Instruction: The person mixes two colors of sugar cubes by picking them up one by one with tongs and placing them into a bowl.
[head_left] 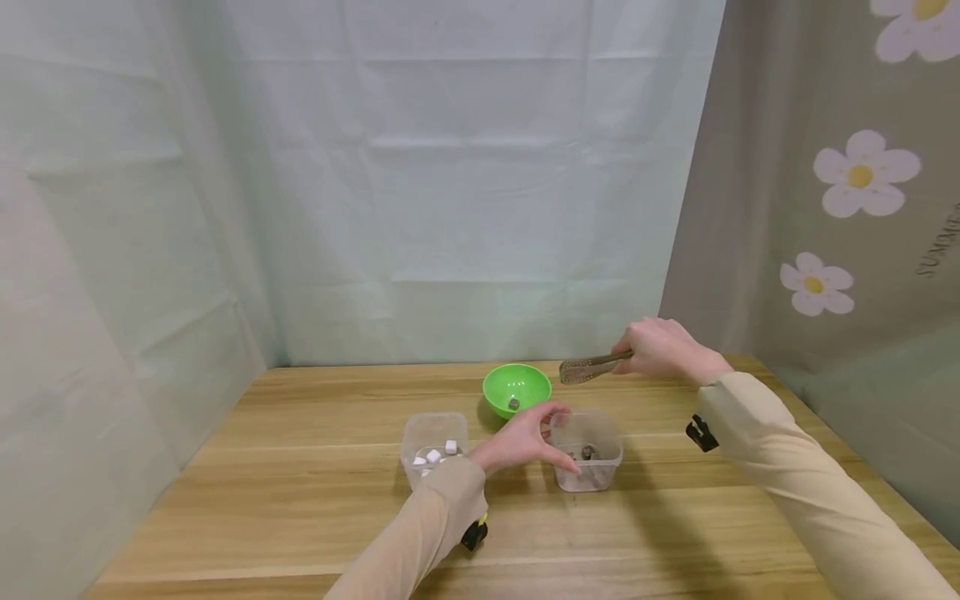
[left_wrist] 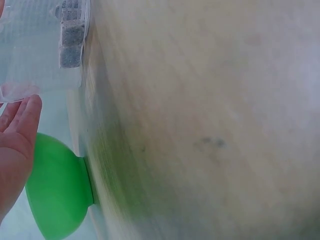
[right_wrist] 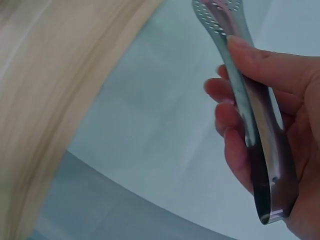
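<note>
My left hand (head_left: 522, 435) holds a clear plastic container (head_left: 613, 457) at its left side, the thumb at the near rim and the fingers at the far one. Several dark greyish-brown cubes (left_wrist: 71, 42) lie in that container. My right hand (head_left: 662, 346) grips metal tongs (right_wrist: 265, 145) above the table, to the right of a green bowl (head_left: 497, 390). The perforated ends of the tongs (head_left: 577, 372) point left, with no cube visible between them. One dark cube (head_left: 513, 403) sits inside the bowl.
Left of my left hand stands a second clear container (head_left: 409, 437) with several white cubes (head_left: 433, 456), partly hidden by my forearm. The wooden table (head_left: 300, 483) ends at a pale curtain (head_left: 465, 208) behind and a flowered curtain (head_left: 757, 183) on the right.
</note>
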